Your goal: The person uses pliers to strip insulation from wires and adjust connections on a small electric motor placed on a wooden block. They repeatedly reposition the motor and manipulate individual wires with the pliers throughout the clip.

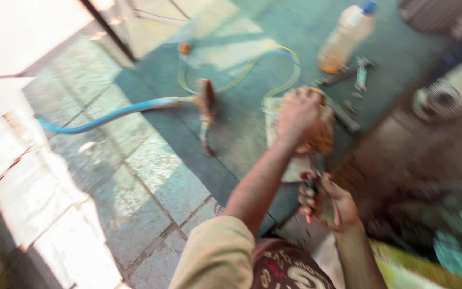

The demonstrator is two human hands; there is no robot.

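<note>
Here, line by line, from the held thing outward.

Held thing: a dark, slim tool (316, 176), too blurred to name, stands roughly upright between the two hands, right of centre and near in the scene.

Right hand: the right hand (326, 202) has its fingers curled tight round the tool's lower end, with a reddish tip showing below the fist.

Left hand: the left hand (299, 114) reaches farther out and presses down, fingers bent over a pale, brownish round piece (316, 134); whether it clamps that piece or only rests on it cannot be told through the blur.

Under the piece: a light sheet or cloth (276, 134) lies on the dark green mat (274, 32).

Just right: a dark flat bar (343, 115) and small metal fittings (360, 75) lie on the mat, near the left hand.

Far: a plastic bottle (347, 37) with a blue cap and amber liquid at its base lies tilted.

Left: a blue hose (118, 113) runs in across the paved floor (135, 182) to a rusty fitting (206, 99); a thin yellow-green tube (284, 69) loops beyond it.

Risk, slip: the tool could skid off the round piece towards the left fingers if the pressing hand shifts, as the two hands work close together.

Risk, snag: the looped tube lies just beside the left hand and could catch a wrist or drag the fitting.

Risk, spill: the tilted bottle might roll if the bar or fittings are knocked.
</note>
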